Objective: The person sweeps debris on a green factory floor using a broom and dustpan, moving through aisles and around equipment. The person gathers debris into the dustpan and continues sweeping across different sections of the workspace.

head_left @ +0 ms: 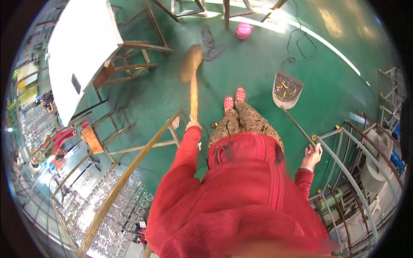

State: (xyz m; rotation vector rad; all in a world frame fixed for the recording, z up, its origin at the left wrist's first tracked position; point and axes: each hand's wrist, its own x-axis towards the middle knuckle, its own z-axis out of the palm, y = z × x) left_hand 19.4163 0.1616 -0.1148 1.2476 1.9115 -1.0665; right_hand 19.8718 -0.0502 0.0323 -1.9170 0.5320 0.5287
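My left hand [193,123] is closed round the pale handle of a broom [194,96]. The broom's brown bristle head is smeared by motion over the green floor, beside a pair of dark flip-flops [208,38]. Out to the right, my right hand [312,156] grips the end of a long thin handle. That handle runs to a grey dustpan [291,104] on the floor, with dark sweepings and yellowish scraps in it. My red slippers [235,99] stand between the broom and the dustpan.
A white-topped table [81,47] with a phone [76,83] is at the left. Wooden frames [142,69] and a long wooden rail [124,176] stand nearby. A pink bucket [244,31] and a black cable [294,36] lie ahead. Metal racks [352,148] line the right.
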